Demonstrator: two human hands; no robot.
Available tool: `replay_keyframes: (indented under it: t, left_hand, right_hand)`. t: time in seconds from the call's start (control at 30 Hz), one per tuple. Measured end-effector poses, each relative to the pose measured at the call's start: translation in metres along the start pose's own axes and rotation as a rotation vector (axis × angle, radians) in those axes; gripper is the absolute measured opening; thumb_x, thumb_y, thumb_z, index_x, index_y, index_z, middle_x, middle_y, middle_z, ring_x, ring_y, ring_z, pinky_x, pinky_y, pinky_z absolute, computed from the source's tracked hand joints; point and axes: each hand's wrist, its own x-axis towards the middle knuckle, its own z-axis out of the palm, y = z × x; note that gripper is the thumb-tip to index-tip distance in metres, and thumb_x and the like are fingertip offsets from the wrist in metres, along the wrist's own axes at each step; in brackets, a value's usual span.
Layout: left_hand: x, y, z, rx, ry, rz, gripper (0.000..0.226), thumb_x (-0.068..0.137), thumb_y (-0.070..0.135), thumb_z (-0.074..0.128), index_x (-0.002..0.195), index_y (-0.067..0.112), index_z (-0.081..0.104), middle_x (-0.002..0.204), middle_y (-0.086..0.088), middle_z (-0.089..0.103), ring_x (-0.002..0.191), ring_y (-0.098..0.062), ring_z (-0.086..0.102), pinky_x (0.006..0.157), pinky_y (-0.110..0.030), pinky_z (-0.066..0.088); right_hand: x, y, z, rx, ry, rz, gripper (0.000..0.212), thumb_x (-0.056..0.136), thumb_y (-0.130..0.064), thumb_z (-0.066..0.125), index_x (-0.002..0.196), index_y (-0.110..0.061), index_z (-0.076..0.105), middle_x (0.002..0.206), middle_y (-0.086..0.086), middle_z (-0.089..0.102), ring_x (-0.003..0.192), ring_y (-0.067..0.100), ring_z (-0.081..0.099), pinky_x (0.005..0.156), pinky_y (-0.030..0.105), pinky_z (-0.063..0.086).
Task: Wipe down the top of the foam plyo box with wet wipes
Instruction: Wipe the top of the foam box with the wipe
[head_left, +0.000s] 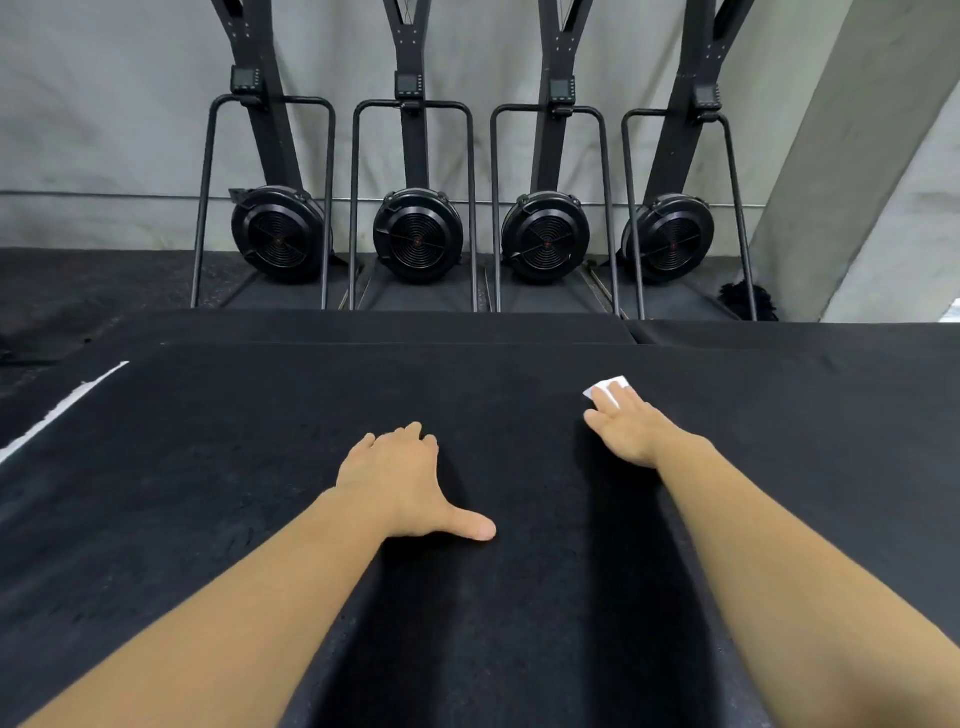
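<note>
The black foam plyo box (234, 441) fills the lower part of the head view, its flat top stretching away from me. My left hand (405, 478) rests flat on the top near the middle, thumb spread out to the right. Farther out and to the right, my right hand (628, 426) presses a white wet wipe (602, 387) onto the top with straight fingers. Only the far edge of the wipe shows beyond the fingertips.
A white stripe (62, 405) runs along the box's left part. More black boxes or mats (779, 332) lie behind it. Several black fan-wheel exercise machines (418, 234) stand against the grey wall. A concrete pillar (857, 156) rises at the right.
</note>
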Motion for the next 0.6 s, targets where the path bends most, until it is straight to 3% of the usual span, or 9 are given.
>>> replay_keyframes:
  t: [0.07,0.17,0.27,0.4,0.6]
  left_hand:
    - [0.008,-0.001,0.000,-0.048,-0.054,0.013,0.137,0.049,0.091,0.060,0.155,0.018,0.013,0.163,0.001,0.004,0.150,-0.020,0.004,0.119,-0.040,0.006]
    - [0.015,-0.004,0.007,-0.115,-0.121,0.002,0.143,0.050,0.087,0.065,0.155,0.019,-0.004,0.162,0.004,-0.009,0.149,-0.017,-0.011,0.119,-0.041,0.003]
    - [0.020,-0.007,0.015,-0.142,-0.127,0.019,0.144,0.050,0.086,0.065,0.155,0.018,-0.006,0.162,0.005,-0.012,0.148,-0.014,-0.015,0.120,-0.041,0.002]
    - [0.024,-0.010,0.019,-0.149,-0.108,0.035,0.144,0.050,0.086,0.066,0.155,0.018,-0.005,0.162,0.005,-0.011,0.147,-0.012,-0.016,0.121,-0.041,0.001]
    - [0.026,-0.012,0.022,-0.238,-0.041,0.101,0.135,0.047,0.082,0.072,0.154,0.036,0.002,0.161,0.017,0.000,0.148,-0.011,-0.010,0.121,-0.043,0.005]
  right_hand:
    - [0.002,0.003,-0.002,0.035,-0.002,0.051,0.050,0.101,-0.042,0.029,0.150,-0.032,0.029,0.155,-0.008,0.020,0.138,0.029,0.031,0.114,0.046,0.027]
    - [0.008,-0.009,0.005,0.032,0.023,0.124,0.057,0.101,-0.045,0.029,0.155,-0.026,0.021,0.159,-0.002,0.013,0.146,0.026,0.017,0.119,0.043,0.019]
    - [0.010,-0.036,0.018,-0.044,0.068,0.111,0.061,0.102,-0.046,0.027,0.156,-0.018,0.019,0.159,0.005,0.015,0.147,0.023,0.010,0.120,0.037,0.013]
    - [0.009,-0.095,0.038,-0.050,0.080,-0.025,0.060,0.101,-0.046,0.029,0.153,-0.016,0.027,0.154,0.005,0.024,0.143,0.023,0.018,0.119,0.036,0.017]
    - [0.014,-0.162,0.063,0.103,-0.121,-0.246,0.056,0.102,-0.043,0.027,0.156,-0.027,0.023,0.160,-0.004,0.012,0.146,0.022,0.012,0.119,0.039,0.016]
